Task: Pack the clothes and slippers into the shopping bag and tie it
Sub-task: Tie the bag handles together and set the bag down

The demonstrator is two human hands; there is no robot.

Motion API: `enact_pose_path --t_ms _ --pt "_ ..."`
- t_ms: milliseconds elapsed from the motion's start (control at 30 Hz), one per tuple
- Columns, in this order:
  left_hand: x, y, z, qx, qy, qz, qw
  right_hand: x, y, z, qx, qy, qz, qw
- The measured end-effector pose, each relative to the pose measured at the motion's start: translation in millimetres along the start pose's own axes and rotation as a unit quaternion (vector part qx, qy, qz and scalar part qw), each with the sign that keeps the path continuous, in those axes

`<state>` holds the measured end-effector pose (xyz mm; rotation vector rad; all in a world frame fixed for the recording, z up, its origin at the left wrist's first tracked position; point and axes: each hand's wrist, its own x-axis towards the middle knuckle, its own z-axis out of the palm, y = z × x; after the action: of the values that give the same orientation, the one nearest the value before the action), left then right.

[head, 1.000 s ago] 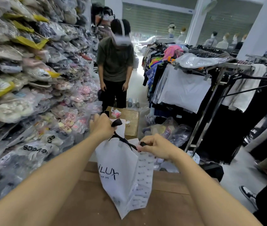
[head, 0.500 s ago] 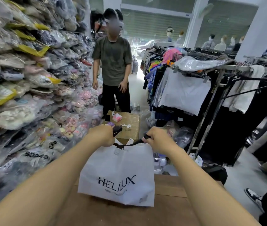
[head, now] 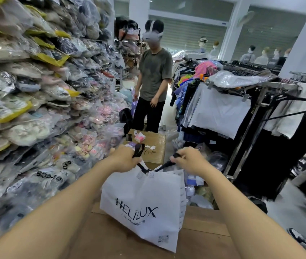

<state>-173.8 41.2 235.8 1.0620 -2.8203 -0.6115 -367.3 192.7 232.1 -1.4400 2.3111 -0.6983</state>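
Hands: left hand [head: 125,159] fisted on 1 black handle [head: 138,150], right hand [head: 189,159] fisted on the other. Bag [head: 142,202] stands on tabletop [head: 200,219]; contents hidden. Judgement: pull both ends evenly, knot low against the mouth.

Packaged goods wall [head: 26,109] crowds left; clothes rack [head: 251,101] (metal) right; aisle between open.

Shopping bag [head: 144,202]: white, black lettering, black handles [head: 138,150]. Bench [head: 200,227]: brown wood. Cardboard box [head: 154,144], centre frame: tan. Bystander's shirt [head: 155,75]: olive-grey.
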Motion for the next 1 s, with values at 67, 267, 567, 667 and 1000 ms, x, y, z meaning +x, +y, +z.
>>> enact_pose_path --t_ms 67,267,567,667,1000 --pt "0.9 6.8 -2.2 -0.098 -0.014 0.016 0.995 0.0 -17.5 -8.0 0.09 0.014 -0.03 0.995" --pt "-0.9 23.9 20.3 -0.319 -0.118 0.044 0.939 10.8 -49.2 14.6 0.263 0.029 -0.038 0.964" --pt "-0.5 7.4 36.7 -0.48 -0.076 0.017 0.874 6.1 -24.0 52.1 0.39 -0.007 0.056 0.919" --pt "-0.2 5.1 40.2 -0.492 -0.055 -0.005 0.869 0.4 -27.2 59.7 0.327 -0.039 0.041 0.943" --pt "-0.5 -1.4 45.0 -0.494 -0.054 -0.026 0.867 -4.1 -28.7 65.2 0.33 -0.035 0.014 0.943"
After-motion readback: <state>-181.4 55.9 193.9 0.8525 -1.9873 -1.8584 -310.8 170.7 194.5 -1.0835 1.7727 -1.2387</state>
